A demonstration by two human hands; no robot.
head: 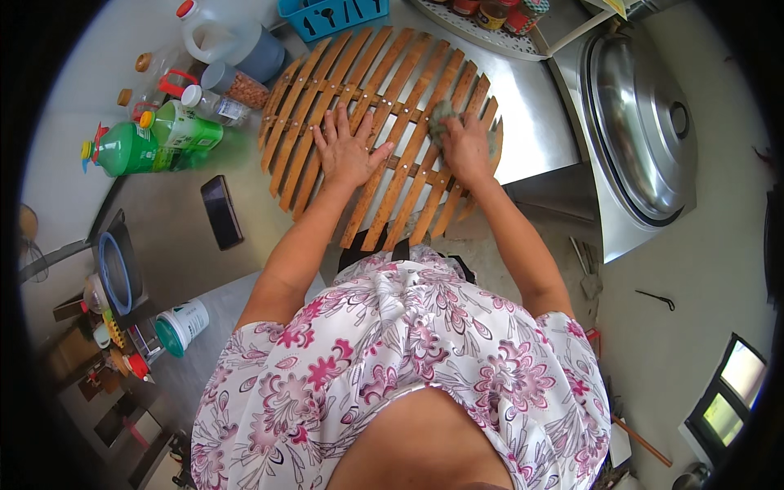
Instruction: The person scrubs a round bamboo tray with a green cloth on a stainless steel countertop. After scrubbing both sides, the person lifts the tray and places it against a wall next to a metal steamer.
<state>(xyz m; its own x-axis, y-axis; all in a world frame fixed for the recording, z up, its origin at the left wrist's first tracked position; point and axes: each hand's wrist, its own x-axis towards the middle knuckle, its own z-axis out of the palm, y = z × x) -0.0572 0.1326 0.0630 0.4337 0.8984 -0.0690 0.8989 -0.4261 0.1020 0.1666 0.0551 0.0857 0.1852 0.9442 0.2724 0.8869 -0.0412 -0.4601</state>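
Observation:
A round rack of bamboo slats point(380, 110), joined by riveted crosspieces, lies on the steel counter in front of me and reaches past its near edge. Flat on its left middle part rests my left hand point(347, 150), fingers spread and nothing held. My right hand point(467, 147) is closed on a grey-green cloth point(442, 119) pressed against the slats at the right side. Part of the cloth is hidden under the fingers.
Plastic bottles and jugs point(128, 150) stand at the left against the wall. A phone point(222, 212) lies on the counter at the left. Behind the rack are a blue basket point(334, 15) and a shelf with jars point(490, 15). A lidded steel wok point(640, 125) is at the right.

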